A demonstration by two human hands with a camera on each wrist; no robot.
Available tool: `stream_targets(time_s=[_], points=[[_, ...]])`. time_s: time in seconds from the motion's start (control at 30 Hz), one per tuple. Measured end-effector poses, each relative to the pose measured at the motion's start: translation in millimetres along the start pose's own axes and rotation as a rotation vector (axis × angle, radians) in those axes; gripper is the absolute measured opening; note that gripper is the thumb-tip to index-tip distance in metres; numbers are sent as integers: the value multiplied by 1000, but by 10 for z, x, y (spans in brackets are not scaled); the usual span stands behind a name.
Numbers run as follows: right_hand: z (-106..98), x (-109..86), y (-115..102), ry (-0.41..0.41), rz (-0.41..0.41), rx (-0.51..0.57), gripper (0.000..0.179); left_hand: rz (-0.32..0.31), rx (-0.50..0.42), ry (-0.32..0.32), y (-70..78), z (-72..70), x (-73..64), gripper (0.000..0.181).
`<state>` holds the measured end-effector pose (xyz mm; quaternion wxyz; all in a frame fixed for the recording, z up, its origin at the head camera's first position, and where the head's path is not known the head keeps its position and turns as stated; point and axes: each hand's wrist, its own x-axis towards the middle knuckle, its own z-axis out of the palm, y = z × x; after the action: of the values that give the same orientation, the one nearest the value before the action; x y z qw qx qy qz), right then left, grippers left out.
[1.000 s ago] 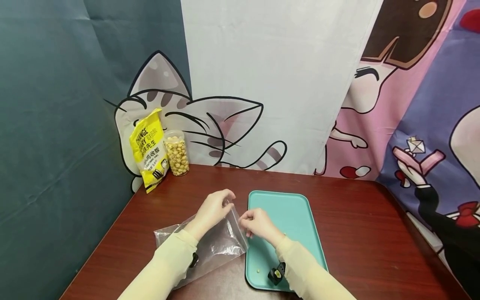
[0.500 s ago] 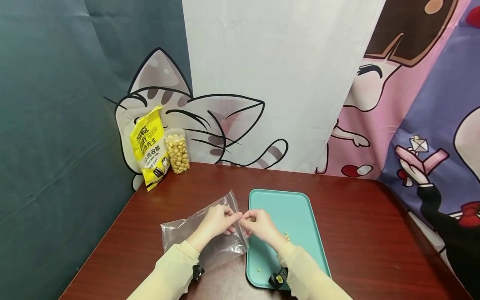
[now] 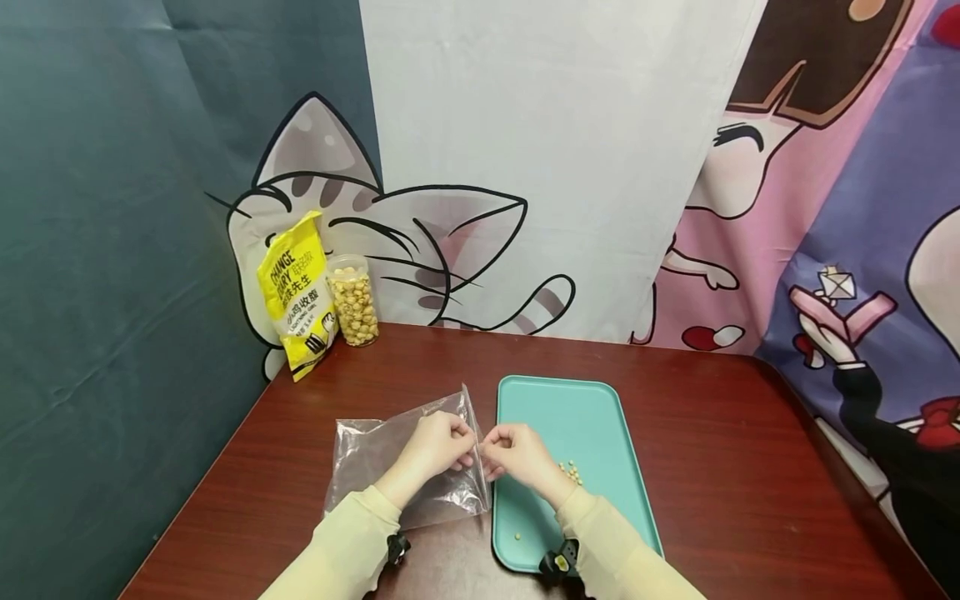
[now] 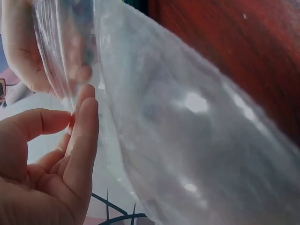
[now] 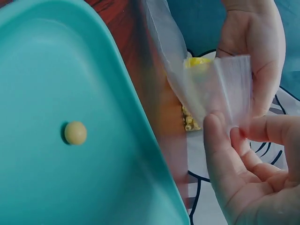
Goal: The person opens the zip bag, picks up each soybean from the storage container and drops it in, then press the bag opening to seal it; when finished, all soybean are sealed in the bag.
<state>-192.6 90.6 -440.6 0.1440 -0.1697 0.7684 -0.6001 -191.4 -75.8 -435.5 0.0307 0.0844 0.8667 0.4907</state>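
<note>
A clear plastic zip bag [image 3: 367, 458] lies toward the left of the tray, its mouth raised and turned to the right. My left hand [image 3: 437, 443] pinches the mouth's edge between thumb and fingertips. Close beside it, my right hand [image 3: 521, 454] pinches the same edge, and in the right wrist view the see-through lip [image 5: 227, 89] stands up from its thumb and fingers. Both hands meet near the middle of the mouth. In the left wrist view the bag's wall [image 4: 187, 126] bulges outward, and the right hand [image 4: 21, 51] shows partly through plastic.
A turquoise tray [image 3: 558, 400] lies under my right forearm. Several small round beige beans [image 3: 573, 473] sit on it, with a lone bean [image 5: 75, 133] nearer its edge. At the back left stand a yellow snack bag [image 3: 300, 296] and a clear jar [image 3: 354, 302] of popcorn-like pieces.
My left hand has come from the bag's far corner toward me, to the middle of the mouth beside my right hand. The bag's left end has shifted right. More beans show beside the right wrist.
</note>
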Motion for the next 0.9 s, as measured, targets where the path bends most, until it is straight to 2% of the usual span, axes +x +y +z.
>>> stream_targets(time_s=[0.07, 0.17, 0.3, 0.5, 0.63, 0.9], points=[[3, 41, 94, 1, 36, 22, 12, 24, 43, 3, 2, 3, -8, 14], [13, 47, 95, -7, 76, 45, 13, 83, 148, 25, -1, 17, -20, 17], [14, 54, 98, -7, 86, 50, 15, 156, 262, 61, -8, 48, -31, 18], [2, 73, 118, -20, 83, 19, 16, 145, 241, 54, -3, 65, -49, 18], [1, 71, 123, -1, 64, -13, 15, 146, 236, 54, 9, 67, -55, 17], [17, 35, 87, 99, -3, -219, 13, 171, 284, 78, 28, 80, -63, 15]])
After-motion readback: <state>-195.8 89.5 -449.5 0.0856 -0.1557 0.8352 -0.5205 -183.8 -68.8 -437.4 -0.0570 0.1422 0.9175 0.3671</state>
